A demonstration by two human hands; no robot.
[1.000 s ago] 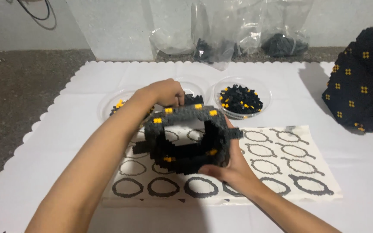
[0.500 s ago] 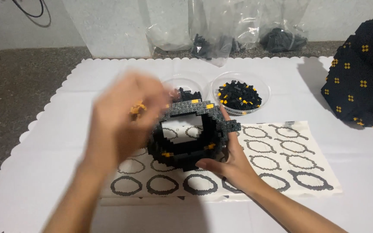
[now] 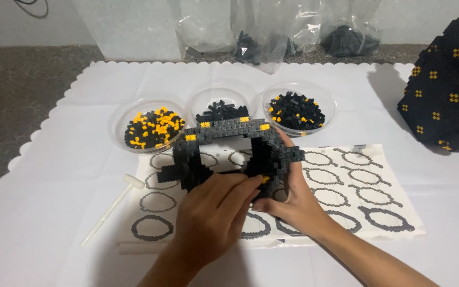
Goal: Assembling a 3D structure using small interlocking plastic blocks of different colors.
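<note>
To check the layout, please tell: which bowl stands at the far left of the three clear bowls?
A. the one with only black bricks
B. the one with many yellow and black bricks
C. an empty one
B: the leftmost clear bowl holds black bricks mixed with many yellow ones.

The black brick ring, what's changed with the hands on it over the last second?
The left hand left the top of the black brick ring, lifted, and came down at its lower front edge. The right hand kept its hold on the ring's right side. The three bowls and the printed sheet stayed put.
</note>
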